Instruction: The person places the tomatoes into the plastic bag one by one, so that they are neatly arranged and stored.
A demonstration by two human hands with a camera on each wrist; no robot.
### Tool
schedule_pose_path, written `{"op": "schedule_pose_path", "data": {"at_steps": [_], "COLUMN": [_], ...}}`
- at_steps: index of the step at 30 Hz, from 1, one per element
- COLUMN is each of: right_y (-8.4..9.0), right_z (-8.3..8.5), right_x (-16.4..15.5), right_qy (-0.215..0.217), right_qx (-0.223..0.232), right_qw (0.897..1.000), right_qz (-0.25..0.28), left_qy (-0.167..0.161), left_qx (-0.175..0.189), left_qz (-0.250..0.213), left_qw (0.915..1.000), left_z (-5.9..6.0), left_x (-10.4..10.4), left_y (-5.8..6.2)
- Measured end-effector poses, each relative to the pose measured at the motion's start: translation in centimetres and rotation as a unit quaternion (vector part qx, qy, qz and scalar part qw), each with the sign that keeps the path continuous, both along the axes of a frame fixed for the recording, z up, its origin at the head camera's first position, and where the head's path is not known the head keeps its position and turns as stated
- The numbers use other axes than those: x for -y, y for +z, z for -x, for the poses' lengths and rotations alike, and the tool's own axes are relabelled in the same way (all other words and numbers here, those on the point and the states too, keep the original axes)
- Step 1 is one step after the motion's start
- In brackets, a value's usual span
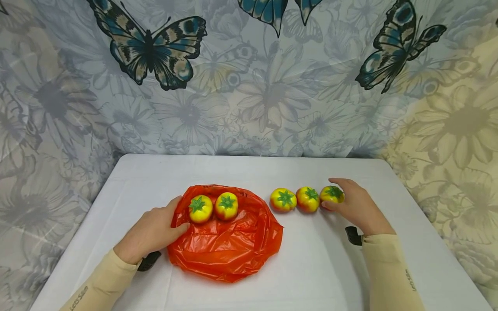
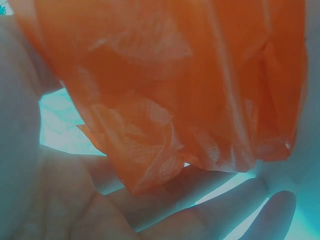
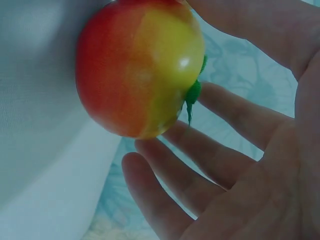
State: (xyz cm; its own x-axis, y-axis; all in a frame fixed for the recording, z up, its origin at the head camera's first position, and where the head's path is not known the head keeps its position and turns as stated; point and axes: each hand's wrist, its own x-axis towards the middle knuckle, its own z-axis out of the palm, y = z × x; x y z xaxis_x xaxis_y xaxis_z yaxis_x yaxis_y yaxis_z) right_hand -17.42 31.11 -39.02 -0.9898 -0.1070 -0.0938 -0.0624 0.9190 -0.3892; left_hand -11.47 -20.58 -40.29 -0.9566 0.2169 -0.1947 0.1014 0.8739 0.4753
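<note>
A red plastic bag (image 1: 229, 255) lies spread on the table, with two red-and-yellow toy tomatoes, a left one (image 1: 200, 209) and a right one (image 1: 226, 206), on its far part. My left hand (image 1: 157, 226) holds the bag's left edge between thumb and fingers; in the left wrist view the film (image 2: 165, 90) hangs across the palm. Right of the bag, three more tomatoes stand in a row: one (image 1: 283, 200), a second (image 1: 307, 199) and a third (image 1: 332, 194). Around the third, my right hand (image 1: 355, 205) has its thumb and fingers spread, close to the fruit (image 3: 140, 70).
A white cloth covers the table (image 1: 311, 268), whose rounded far edge meets a backdrop (image 1: 268, 116) printed with flowers and butterflies. Dark wrist devices sit under both cuffs, one on the left (image 1: 149, 261) and one on the right (image 1: 353, 236).
</note>
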Motion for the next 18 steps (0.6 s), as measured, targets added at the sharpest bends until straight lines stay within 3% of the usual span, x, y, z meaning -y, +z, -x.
{"op": "schedule_pose_path", "data": {"at_steps": [18], "right_y": [-0.18], "right_z": [0.12], "right_x": [-0.13], "right_qy": [0.005], "right_qx": [0.004], "right_qw": [1.000], "right_qz": [-0.016], "left_qy": [-0.001], "left_qx": [0.002], "left_qz": [-0.003], "left_qw": [1.0000], "left_z": [0.09], "left_x": [-0.02], "left_y": [0.09]}}
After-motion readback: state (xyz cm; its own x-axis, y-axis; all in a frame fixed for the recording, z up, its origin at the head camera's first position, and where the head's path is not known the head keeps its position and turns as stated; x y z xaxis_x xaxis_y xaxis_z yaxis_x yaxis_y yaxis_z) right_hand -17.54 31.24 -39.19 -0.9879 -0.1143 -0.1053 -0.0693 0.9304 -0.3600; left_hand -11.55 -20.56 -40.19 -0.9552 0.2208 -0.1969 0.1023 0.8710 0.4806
